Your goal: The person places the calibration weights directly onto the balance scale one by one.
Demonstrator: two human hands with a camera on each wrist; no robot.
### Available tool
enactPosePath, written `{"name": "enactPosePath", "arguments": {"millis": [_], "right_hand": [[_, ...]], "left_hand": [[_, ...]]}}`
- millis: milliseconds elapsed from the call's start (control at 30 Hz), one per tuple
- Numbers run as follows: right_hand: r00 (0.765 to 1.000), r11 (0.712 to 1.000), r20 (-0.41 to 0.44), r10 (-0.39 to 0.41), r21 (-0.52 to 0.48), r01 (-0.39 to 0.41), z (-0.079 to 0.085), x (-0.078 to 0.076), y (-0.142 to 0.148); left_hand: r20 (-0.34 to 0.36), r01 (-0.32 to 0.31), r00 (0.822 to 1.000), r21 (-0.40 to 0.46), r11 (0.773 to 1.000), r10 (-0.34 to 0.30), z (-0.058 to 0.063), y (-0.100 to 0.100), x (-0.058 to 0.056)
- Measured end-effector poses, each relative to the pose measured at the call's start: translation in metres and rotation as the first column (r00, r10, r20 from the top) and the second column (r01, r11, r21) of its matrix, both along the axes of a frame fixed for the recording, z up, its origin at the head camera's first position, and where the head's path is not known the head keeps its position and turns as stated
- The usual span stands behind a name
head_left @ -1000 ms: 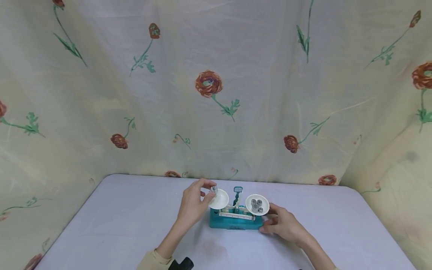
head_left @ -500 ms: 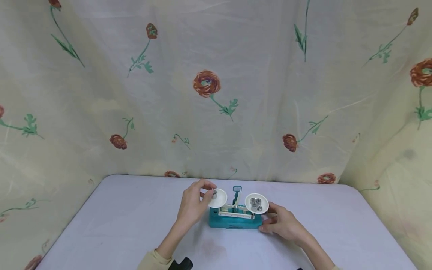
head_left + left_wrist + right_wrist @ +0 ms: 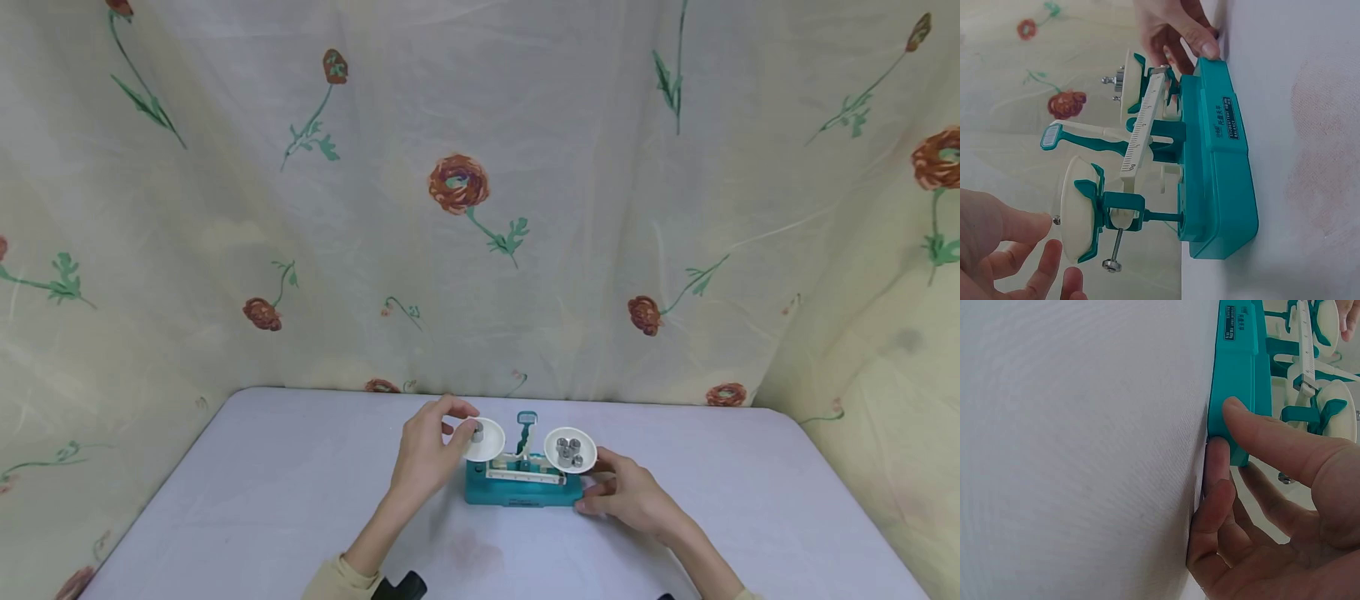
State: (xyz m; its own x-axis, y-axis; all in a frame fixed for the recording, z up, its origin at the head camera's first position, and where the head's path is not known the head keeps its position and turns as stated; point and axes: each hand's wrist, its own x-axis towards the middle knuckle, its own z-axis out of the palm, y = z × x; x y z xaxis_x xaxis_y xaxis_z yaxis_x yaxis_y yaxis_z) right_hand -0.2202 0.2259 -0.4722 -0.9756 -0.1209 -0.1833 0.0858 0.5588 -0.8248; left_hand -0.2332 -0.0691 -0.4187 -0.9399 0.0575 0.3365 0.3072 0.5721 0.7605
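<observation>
A teal balance scale (image 3: 522,493) with two white pans stands on the table. My left hand (image 3: 429,442) is at the left pan (image 3: 491,446), thumb and fingers pinching a small metal weight (image 3: 477,433) low in it. Only the weight's knob (image 3: 1056,220) shows over the pan's rim in the left wrist view. My right hand (image 3: 630,497) grips the right end of the scale's base (image 3: 1235,381), thumb on the front side and fingers around the end. Several metal weights (image 3: 569,452) stand together in the right pan (image 3: 588,461).
A white cloth covers the table (image 3: 262,500). Behind it hangs a flowered curtain (image 3: 555,250), which also runs along both sides. The scale's ruled beam (image 3: 1142,131) and upright pointer (image 3: 526,429) sit between the pans.
My left hand has lowered the weight from above the rim of the left pan down into it. The right hand keeps its grip on the base.
</observation>
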Motion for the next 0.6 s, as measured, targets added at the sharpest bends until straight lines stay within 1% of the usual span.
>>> {"name": "enactPosePath", "arguments": {"millis": [100, 233, 367, 600], "right_hand": [[1.000, 1.000, 0.002, -0.004, 0.000, 0.004, 0.0002, -0.0003, 0.0005], [1.000, 1.000, -0.001, 0.007, 0.003, -0.007, 0.0004, -0.0012, 0.0006], [1.000, 1.000, -0.002, 0.003, 0.007, -0.003, 0.0000, -0.0012, 0.0008], [1.000, 1.000, 0.001, -0.003, 0.008, 0.003, 0.0002, -0.0008, 0.0005]], "left_hand": [[0.010, -0.007, 1.000, -0.001, 1.000, 0.007, 0.0008, -0.0009, 0.0004], [0.005, -0.008, 1.000, -0.007, 1.000, 0.008, 0.0006, -0.0028, 0.0010], [-0.009, 0.006, 1.000, -0.003, 1.000, -0.006, -0.0002, -0.0045, 0.0014], [-0.005, 0.012, 1.000, -0.008, 1.000, -0.012, 0.0025, -0.0074, 0.0055]]}}
